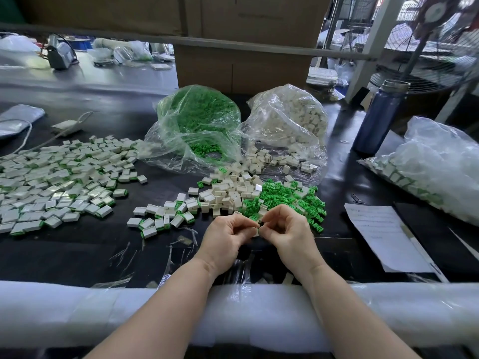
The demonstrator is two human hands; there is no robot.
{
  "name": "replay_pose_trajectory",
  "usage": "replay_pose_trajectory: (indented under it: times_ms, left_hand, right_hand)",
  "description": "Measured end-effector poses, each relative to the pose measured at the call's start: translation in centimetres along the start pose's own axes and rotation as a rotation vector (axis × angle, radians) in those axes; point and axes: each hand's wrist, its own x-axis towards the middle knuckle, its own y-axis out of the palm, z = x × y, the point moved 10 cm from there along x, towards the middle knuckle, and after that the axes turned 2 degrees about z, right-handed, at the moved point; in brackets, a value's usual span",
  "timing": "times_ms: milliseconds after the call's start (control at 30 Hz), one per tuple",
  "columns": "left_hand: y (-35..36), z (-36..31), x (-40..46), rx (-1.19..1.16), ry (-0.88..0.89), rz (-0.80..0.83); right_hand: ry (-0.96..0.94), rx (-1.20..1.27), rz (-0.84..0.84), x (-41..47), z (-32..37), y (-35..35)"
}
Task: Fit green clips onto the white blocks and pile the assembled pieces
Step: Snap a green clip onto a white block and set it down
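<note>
White block point(257, 231) is pinched between the left hand point(225, 240) and right hand point(290, 235), fingertips meeting at six o'clock on the black table point(77, 250). Loose green clips point(285, 200) lie just beyond; assembled pieces point(51, 182) pile at nine.

Shiny clear plastic is seen on the bags point(166, 141); the blocks point(225, 193) and clips point(282, 195) look like smooth plastic.
</note>
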Motion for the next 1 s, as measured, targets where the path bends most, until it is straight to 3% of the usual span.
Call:
replay_pose_trajectory:
  times_ms: [467,600,867,1000]
  left_hand:
    - [0.6,-0.7,-0.3,0.069,0.047,0.078]
    - [0.3,-0.7,-0.2,0.078,0.058,0.038]
    - [-0.9,-0.5,-0.2,-0.127,0.015,-0.034]
    - [-0.6,-0.2,-0.1,-0.055,0.009,-0.021]
  right_hand:
    - [0.028,0.032,0.088,-0.1,-0.1,0.6]
    - [0.001,0.023,0.057,0.0,0.0,0.4]
    - [-0.049,0.056,0.02,-0.2,0.7,0.0]
    - [-0.059,0.014,-0.005,-0.3,0.8,-0.1]
